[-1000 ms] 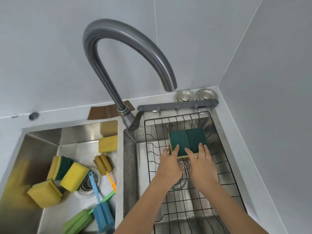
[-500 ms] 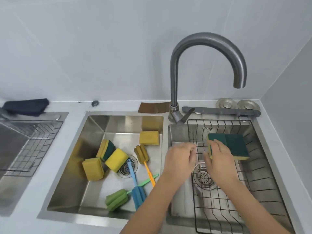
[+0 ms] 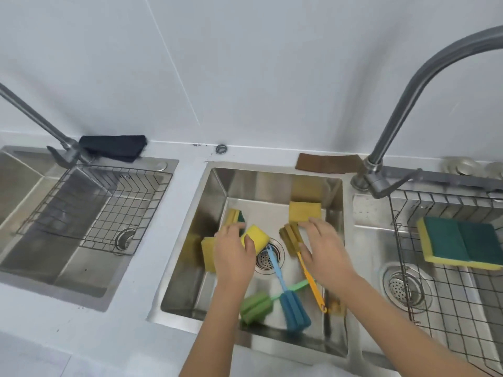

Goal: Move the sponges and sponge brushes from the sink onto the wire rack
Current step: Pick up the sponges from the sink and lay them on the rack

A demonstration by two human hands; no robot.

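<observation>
The middle sink (image 3: 187,270) holds several sponges and three sponge brushes. My left hand (image 3: 232,254) grips a yellow sponge (image 3: 258,236) beside the drain. A yellow-green sponge (image 3: 236,215) and another yellow sponge (image 3: 208,254) lie just left of that hand. My right hand (image 3: 325,251) hovers with fingers spread, its fingertips at a yellow sponge (image 3: 304,210) and its thumb beside the brown brush head (image 3: 290,238) with an orange handle. The blue brush (image 3: 295,312) and the green brush (image 3: 255,307) lie at the sink's front. Two green-topped sponges (image 3: 460,244) rest on the wire rack (image 3: 435,303) at the right.
A curved faucet (image 3: 402,99) rises between the middle sink and the right rack. A brown cloth (image 3: 326,163) lies behind the sink. At the left is another sink with a wire rack (image 3: 95,205), a second faucet (image 3: 32,118) and a dark cloth (image 3: 114,148).
Both hands left the green-topped sponges on the right rack and moved left into the middle sink. The left hand has closed on a yellow sponge. The view swung left.
</observation>
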